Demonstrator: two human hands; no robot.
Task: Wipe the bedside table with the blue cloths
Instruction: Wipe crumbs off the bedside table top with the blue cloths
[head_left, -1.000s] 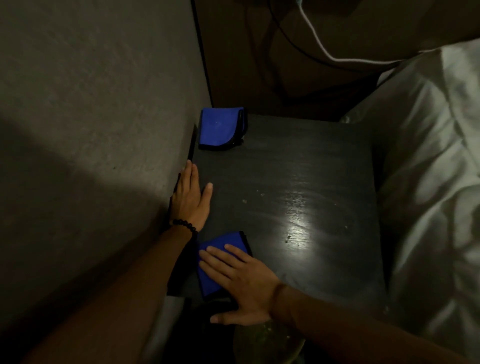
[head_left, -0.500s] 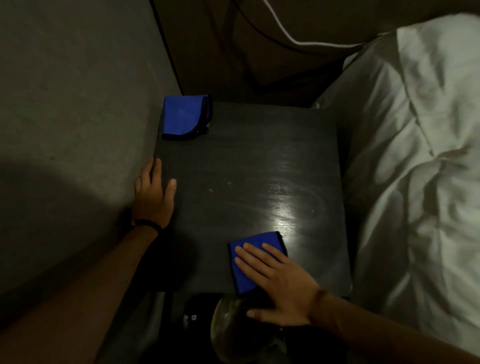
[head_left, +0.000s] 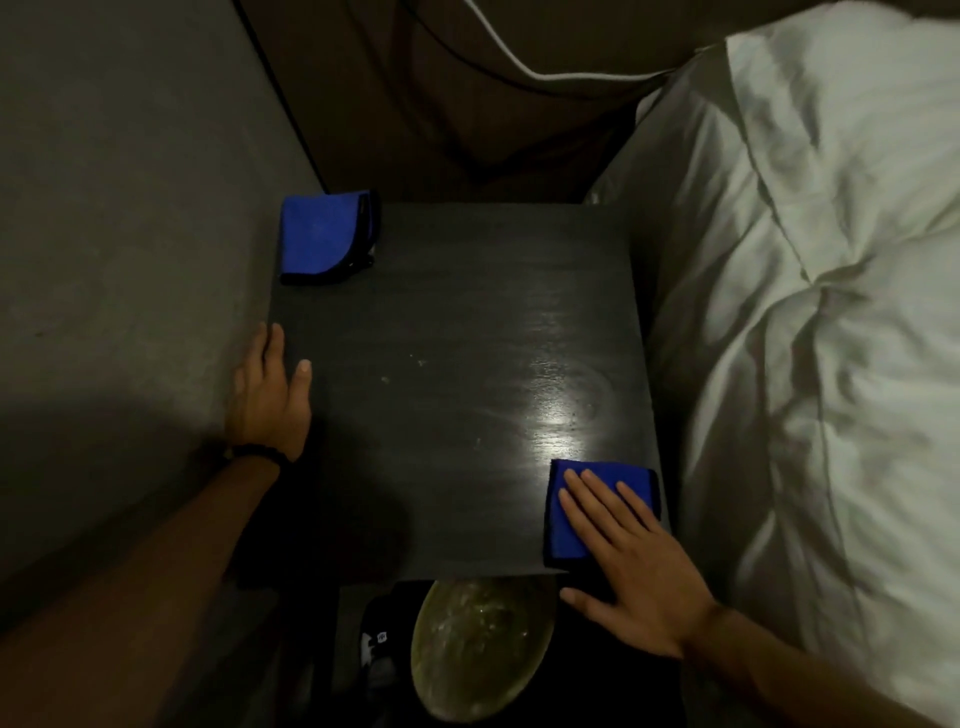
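Observation:
A dark wooden bedside table (head_left: 457, 332) fills the middle of the view, with a few pale crumbs near its centre. My right hand (head_left: 631, 561) lies flat, fingers spread, pressing a folded blue cloth (head_left: 563, 525) onto the table's near right corner. A second folded blue cloth (head_left: 319, 236) with black trim rests untouched at the far left corner. My left hand (head_left: 270, 389) rests flat on the table's left edge against the wall, holding nothing; a dark beaded band circles its wrist.
A grey wall (head_left: 119, 260) runs along the table's left side. A bed with white sheets and a pillow (head_left: 831, 312) abuts the right side. A white cable (head_left: 519, 62) hangs behind. A round glassy object (head_left: 478, 644) sits below the front edge.
My right hand has slid the blue cloth along the front edge from the near left to the near right corner. My left hand has stayed on the left edge.

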